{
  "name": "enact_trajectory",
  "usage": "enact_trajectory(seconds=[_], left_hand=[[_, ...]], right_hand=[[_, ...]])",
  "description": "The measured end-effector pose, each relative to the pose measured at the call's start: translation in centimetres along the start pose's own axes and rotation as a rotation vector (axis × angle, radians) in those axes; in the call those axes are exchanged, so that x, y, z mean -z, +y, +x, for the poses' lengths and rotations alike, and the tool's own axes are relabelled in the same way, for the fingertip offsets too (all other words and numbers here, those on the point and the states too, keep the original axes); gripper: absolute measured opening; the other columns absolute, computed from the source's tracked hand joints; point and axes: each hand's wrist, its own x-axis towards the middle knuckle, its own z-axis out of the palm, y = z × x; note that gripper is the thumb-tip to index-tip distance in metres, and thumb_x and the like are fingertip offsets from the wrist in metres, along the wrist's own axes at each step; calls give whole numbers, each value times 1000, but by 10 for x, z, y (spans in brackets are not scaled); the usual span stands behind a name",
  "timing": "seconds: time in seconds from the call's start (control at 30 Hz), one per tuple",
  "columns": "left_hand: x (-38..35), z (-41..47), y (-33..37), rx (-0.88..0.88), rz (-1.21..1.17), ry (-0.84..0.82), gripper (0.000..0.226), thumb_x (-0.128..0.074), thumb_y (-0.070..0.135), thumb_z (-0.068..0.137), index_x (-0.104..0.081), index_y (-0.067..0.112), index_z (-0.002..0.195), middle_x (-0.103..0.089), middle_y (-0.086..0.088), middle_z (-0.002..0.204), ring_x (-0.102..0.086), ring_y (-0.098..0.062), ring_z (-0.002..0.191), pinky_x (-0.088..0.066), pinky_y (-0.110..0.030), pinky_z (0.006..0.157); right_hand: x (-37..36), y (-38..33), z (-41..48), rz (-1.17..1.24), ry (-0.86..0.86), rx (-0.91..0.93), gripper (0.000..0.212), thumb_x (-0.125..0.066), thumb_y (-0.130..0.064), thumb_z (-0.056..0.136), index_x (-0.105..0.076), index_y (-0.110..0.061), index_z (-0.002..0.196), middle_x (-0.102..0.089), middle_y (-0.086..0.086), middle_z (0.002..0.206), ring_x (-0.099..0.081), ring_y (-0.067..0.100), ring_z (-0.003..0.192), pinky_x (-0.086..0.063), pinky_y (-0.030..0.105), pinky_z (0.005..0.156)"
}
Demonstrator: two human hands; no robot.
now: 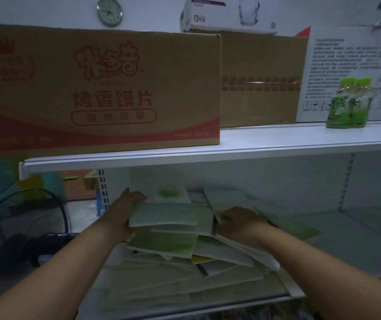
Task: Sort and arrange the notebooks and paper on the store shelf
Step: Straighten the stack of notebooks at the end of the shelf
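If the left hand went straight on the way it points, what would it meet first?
Likely the upright green-patterned notebook behind the pile; the left hand looks nearly at its edge; depth is unclear.

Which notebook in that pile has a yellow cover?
The yellow notebook: only a corner shows, low in the pile near its front middle, tucked under the green notebook. Every other cover in view is white or green.
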Motion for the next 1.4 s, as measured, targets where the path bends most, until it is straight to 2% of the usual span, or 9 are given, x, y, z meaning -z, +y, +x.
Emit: enact_trajectory(seconds=[0.3,0.5,0.67,0.73,0.87,0.97,1.1,1.27,1.4], left_hand=[[-23,-10,-8,-45,46,23,45,-54,10,90,-45,24,131,-60,-9,103,-57,-28,85,-48,-35,66],[-40,-9,-10,-56,-18,54,50,-61,39,87,-41,28,131,-60,-9,119,-62,-31,96,-54,-42,73],[-16,-10,-21,-108,30,96,49,-64,7,83,-47,21,127,-62,-14,115,-61,-34,98,-52,-40,70],[-8,-10,-25,-107,17,83,47,-61,6,85,-47,22,126,-62,-13,113,-61,-34,97,-52,-41,73],[14,-11,-18,-101,-70,63,34,-54,7,89,-51,26,116,-63,-10,101,-61,-29,82,-53,-33,59],[34,-12,-12,-85,-60,23,30,-52,10,89,-52,24,116,-61,-12,95,-60,-28,74,-50,-29,46],[47,-11,-10,-47,-98,-46,30,-48,8,89,-51,18,117,-60,-15,97,-59,-30,79,-51,-28,46],[61,-7,-6,-51,-98,-107,45,-63,15,67,-56,20,111,-61,-14,96,-62,-28,76,-54,-30,52],[64,1,-5,-90,-119,-144,57,-66,16,61,-53,14,116,-60,-15,96,-60,-28,77,-55,-29,49]], right_hand=[[21,-14,-7,98,559,107,35,-28,-21,100,-55,-11,120,-62,13,119,-59,30,105,-43,30,83],[1,-93,-25,-216,620,570,22,-81,-26,56,-62,-15,57,-55,0,43,-49,20,28,-24,16,35],[-7,-91,-30,-89,331,712,34,-47,-42,94,-61,-14,109,-67,9,99,-63,28,86,-46,30,67],[-2,-82,-27,111,169,615,32,-43,-42,96,-60,-21,113,-65,4,108,-60,22,95,-49,31,79],[11,-45,3,158,334,111,18,-42,-34,94,-54,-21,91,-63,7,105,-60,24,86,-38,26,61],[8,-36,16,75,101,-58,48,-45,-47,92,-46,-13,125,-55,9,127,-55,25,109,-43,29,81],[2,-49,30,266,60,-171,65,-64,-57,75,-48,-12,120,-63,4,111,-62,19,82,-51,29,74],[3,-56,38,767,93,-284,17,-67,-20,84,-55,-10,90,-57,6,82,-56,22,72,-45,26,57],[10,-37,32,831,28,-296,13,-52,-21,94,-55,-13,105,-61,11,106,-60,27,91,-55,35,72]])
